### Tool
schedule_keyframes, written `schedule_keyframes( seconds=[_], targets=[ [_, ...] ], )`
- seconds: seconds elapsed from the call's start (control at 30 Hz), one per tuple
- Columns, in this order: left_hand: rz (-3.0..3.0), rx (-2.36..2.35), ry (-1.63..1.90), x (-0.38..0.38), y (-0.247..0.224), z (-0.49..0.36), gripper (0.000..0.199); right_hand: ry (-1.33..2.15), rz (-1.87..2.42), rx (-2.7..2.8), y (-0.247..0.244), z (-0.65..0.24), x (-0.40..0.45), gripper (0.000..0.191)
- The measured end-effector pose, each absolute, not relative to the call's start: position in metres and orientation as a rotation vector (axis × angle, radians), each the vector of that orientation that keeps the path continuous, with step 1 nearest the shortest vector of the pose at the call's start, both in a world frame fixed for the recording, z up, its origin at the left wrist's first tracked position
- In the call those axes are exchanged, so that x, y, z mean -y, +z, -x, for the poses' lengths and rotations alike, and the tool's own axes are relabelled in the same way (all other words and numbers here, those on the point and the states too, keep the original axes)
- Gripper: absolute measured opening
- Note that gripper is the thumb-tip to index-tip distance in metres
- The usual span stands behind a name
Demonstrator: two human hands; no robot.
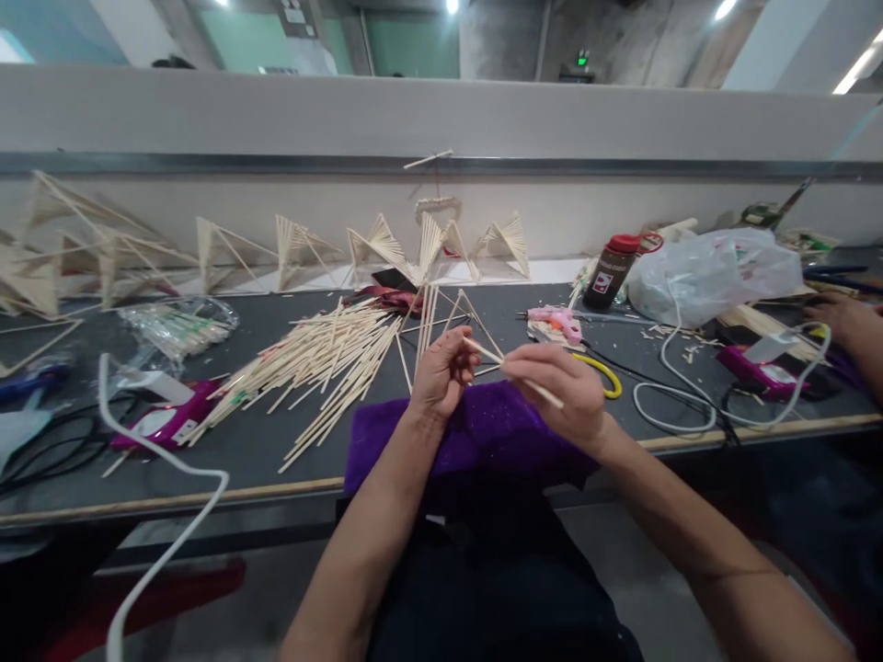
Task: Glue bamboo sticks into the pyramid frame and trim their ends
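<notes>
My left hand [445, 372] pinches one end of a thin wooden stick [487, 349] above a purple cloth [475, 428]. The fingers of my right hand [562, 391] are closed round a pale stick [544, 393] that slants down to the right. The sticks meet or cross between my hands; whether they are joined, I cannot tell. Just beyond my hands stands a partly built stick frame [428, 322]. To the left lies a large heap of loose sticks [331, 354]. A pink glue gun [557, 324] rests beyond my right hand.
Twisted stick models [376, 246] line the back wall. On the right are a dark bottle with a red lid [611, 271], a plastic bag [717, 276], white cables and another person's hand [845, 322]. Magenta power strips [166, 418] sit at both sides, one with a white cable hanging over the edge.
</notes>
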State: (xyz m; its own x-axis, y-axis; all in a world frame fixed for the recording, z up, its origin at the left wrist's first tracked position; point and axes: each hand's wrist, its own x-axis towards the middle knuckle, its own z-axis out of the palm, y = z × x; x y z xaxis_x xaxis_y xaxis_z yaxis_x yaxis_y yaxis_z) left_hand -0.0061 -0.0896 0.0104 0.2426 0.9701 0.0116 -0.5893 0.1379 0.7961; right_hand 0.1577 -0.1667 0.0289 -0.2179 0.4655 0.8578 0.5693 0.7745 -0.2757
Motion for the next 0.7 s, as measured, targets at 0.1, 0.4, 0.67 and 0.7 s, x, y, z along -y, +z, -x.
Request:
schedule_keyframes(
  seconds=[0.1,0.4,0.67,0.7],
  targets=[
    [-0.833,-0.629,1.262,0.092,0.012,0.014,0.03,0.113,0.877,1.645,0.046,-0.157,0.159,0.013],
    [-1.191,-0.908,1.307,0.102,0.014,0.052,0.027,0.617,0.776,1.303,0.07,-0.134,0.084,0.023],
    [-1.167,-0.962,1.339,0.096,0.007,0.065,0.028,0.698,0.824,1.453,0.083,-0.113,0.046,0.03],
    [-1.166,-0.959,1.339,0.095,0.005,0.066,0.029,0.719,0.822,1.449,0.084,-0.111,0.044,0.03]
  ],
)
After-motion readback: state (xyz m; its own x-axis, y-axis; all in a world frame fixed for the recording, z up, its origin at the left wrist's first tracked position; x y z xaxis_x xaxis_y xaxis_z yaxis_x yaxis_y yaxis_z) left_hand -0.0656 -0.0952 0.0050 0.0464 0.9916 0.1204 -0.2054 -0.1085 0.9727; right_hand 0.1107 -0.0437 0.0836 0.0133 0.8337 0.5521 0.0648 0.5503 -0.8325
